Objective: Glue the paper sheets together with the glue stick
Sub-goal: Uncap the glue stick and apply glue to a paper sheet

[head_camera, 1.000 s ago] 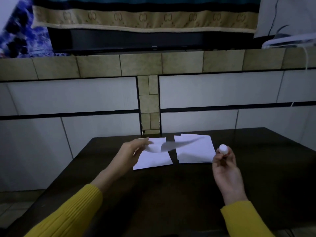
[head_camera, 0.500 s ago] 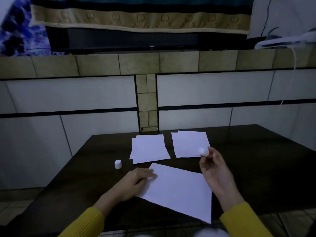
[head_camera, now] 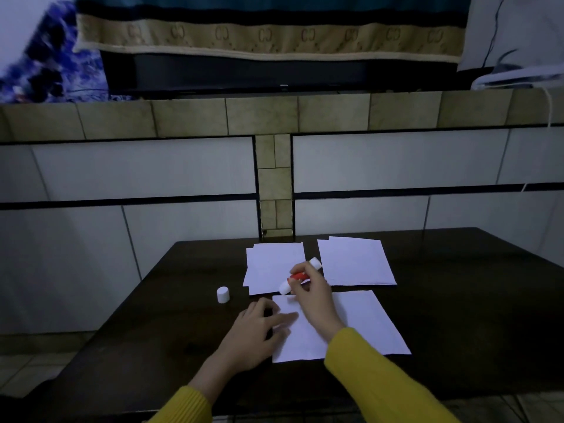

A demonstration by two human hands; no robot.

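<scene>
A person's right hand (head_camera: 312, 293) grips a red-and-white glue stick (head_camera: 299, 276), tip tilted down to the far left corner of the near paper sheet (head_camera: 363, 323), which the flat-fingered left hand (head_camera: 259, 326) presses onto a dark table (head_camera: 457, 300); a white cap (head_camera: 223, 294) stands left of two farther paper stacks (head_camera: 355, 261)

We see a dark table (head_camera: 146, 325) with a smooth, faintly glossy top, possibly stained wood, though the dim light leaves that unsure. On it lie matt white paper sheets: 1 near sheet (head_camera: 366, 325) and 2 small stacks, the left stack (head_camera: 268, 267) and the right stack (head_camera: 354, 261). The glue stick (head_camera: 300, 275) looks like smooth plastic, red in the body and white at both ends; the loose white cap (head_camera: 223, 294) looks the same. The sleeves (head_camera: 378, 380) are ribbed knit cloth, mustard yellow. The wall behind shows smooth glazed tiles (head_camera: 146, 166), and a woven patterned cloth (head_camera: 268, 35) hangs above.
</scene>
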